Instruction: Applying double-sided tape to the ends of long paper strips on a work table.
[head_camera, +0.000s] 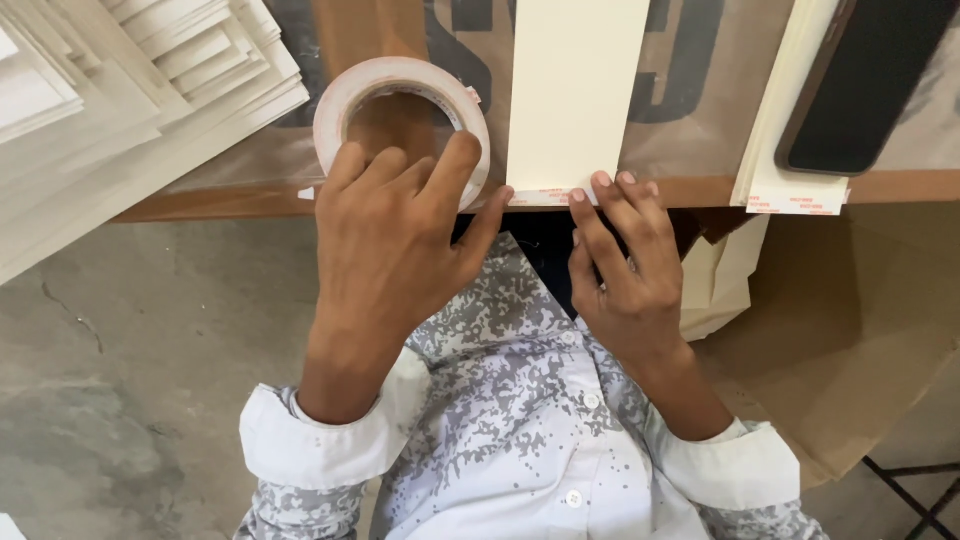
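Observation:
My left hand (395, 235) grips a roll of white double-sided tape (400, 85) lying flat on the table edge, with the fingers over its near rim and the thumb stretched toward the card. My right hand (625, 265) presses its fingertips on the near edge of a tall cream card strip (575, 90). A band of tape with red print (545, 196) runs along that near edge between the two hands.
Stacks of cream card sheets (120, 90) fill the far left. A second stack with a taped edge (795, 170) lies at right, with a dark phone (865, 80) on it. The brown paper-covered table (700, 110) ends at a wooden edge; folded cards (715, 285) hang below.

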